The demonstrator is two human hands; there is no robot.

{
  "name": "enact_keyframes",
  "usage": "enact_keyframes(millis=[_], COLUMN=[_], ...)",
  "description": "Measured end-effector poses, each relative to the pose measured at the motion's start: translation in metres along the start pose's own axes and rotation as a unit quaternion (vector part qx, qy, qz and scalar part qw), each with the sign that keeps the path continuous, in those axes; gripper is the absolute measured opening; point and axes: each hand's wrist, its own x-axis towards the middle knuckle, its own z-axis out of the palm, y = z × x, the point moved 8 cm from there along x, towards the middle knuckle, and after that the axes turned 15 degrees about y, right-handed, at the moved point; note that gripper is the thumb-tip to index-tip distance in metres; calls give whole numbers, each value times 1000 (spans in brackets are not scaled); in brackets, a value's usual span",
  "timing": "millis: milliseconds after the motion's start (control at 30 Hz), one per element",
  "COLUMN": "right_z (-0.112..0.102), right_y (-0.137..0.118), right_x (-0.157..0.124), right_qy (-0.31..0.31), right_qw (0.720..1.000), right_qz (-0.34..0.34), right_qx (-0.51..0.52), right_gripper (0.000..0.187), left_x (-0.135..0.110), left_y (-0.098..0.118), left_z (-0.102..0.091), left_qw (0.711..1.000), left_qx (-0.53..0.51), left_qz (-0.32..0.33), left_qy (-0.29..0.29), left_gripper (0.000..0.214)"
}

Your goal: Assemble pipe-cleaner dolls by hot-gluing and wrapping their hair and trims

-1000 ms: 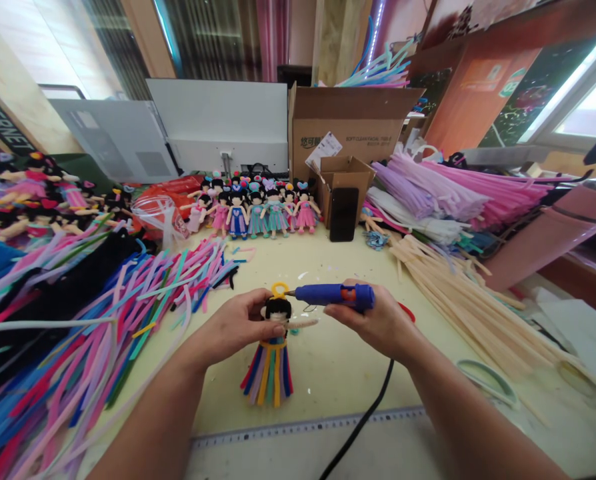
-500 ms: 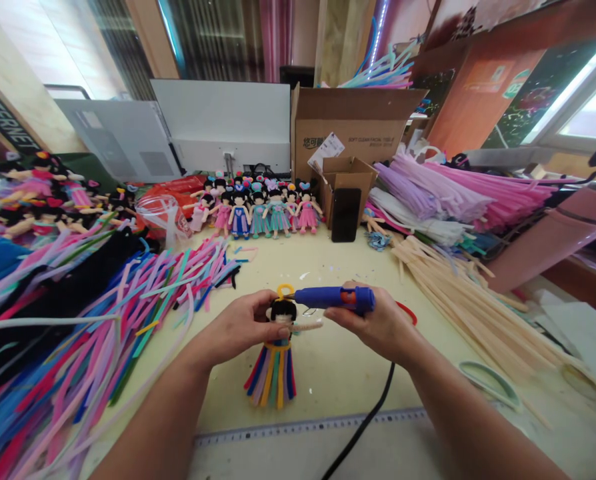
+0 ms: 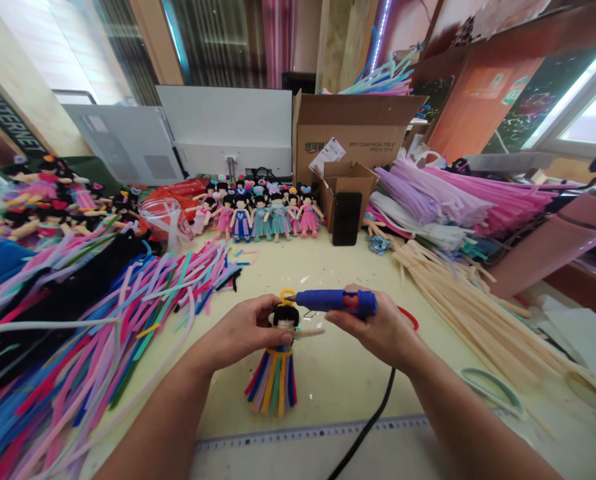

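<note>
My left hand (image 3: 238, 330) is closed around a small pipe-cleaner doll (image 3: 277, 373) with black hair, a yellow loop on its head and a striped multicolour skirt, held upright over the yellow table (image 3: 338, 373). My right hand (image 3: 378, 327) grips a blue glue gun (image 3: 335, 301), held level. Its nozzle points left and touches the doll's head at the yellow loop. A black cord (image 3: 368, 420) runs from the gun toward the near edge.
A row of finished dolls (image 3: 263, 215) stands at the back, with cardboard boxes (image 3: 355, 130) and a black phone (image 3: 347, 219) beside it. Heaps of coloured pipe cleaners (image 3: 103, 320) lie left. Beige stems (image 3: 478, 307) and pink bundles (image 3: 468, 193) lie right. A ruler (image 3: 298, 435) lies along the near edge.
Both hands with the doll and the glue gun have drifted slightly right and down in view. The grips and the nozzle's place at the doll's head are the same.
</note>
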Motion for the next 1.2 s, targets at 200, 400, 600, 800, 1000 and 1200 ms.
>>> enact_keyframes(millis=[200,400,600,800,1000,1200], right_z=[0,0,-3,-4,-4,-5], right_y=[-1,0,-2,0,0,4], right_x=[-1,-1,-1,-1,0,0], right_qy=[0,5,12,15,20,17], right_qw=[1000,1000,1000,1000,1000,1000], right_qz=[-12,-18,-28,-27,-16,3], right_qx=[-3,-9,0,0,-4,5], right_gripper=[35,35,34,33,34,35], left_x=[2,1,0,1,-1,-1], left_y=[0,1,-2,-1,3,4], left_z=[-1,0,-4,-8,-7,-8], left_qw=[1000,1000,1000,1000,999,1000], left_qx=[3,3,5,-2,-23,-6], left_qz=[5,5,-4,-12,-18,-11], left_qy=[5,3,10,21,16,20], left_gripper=[37,38,42,40,37,36])
